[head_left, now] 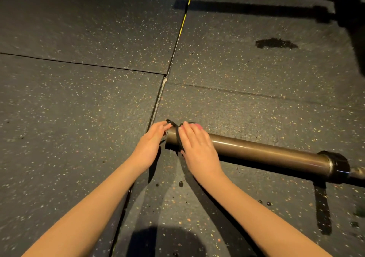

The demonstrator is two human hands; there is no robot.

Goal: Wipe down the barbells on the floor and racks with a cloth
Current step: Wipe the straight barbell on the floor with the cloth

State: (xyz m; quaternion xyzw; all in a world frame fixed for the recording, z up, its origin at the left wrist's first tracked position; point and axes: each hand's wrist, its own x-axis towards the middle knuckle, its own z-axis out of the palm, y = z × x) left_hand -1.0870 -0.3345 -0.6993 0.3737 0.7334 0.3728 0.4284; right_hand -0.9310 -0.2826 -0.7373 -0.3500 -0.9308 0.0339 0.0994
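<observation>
Pinching cloth (177,136) with left hand (149,145), right hand (198,149) pressing barbell (266,154)

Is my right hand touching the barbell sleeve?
Touching. Head view shows the right hand laid over the barbell sleeve, beside the dark cloth.

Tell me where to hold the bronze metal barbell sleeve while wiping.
Probably the bare mid-length of the bronze metal barbell sleeve, between the dark cloth strip near its open end and the dark collar. Come from above: it lies flat on the speckled rubber floor, so only its rounded top and sides are free for a hand to wrap.
</observation>
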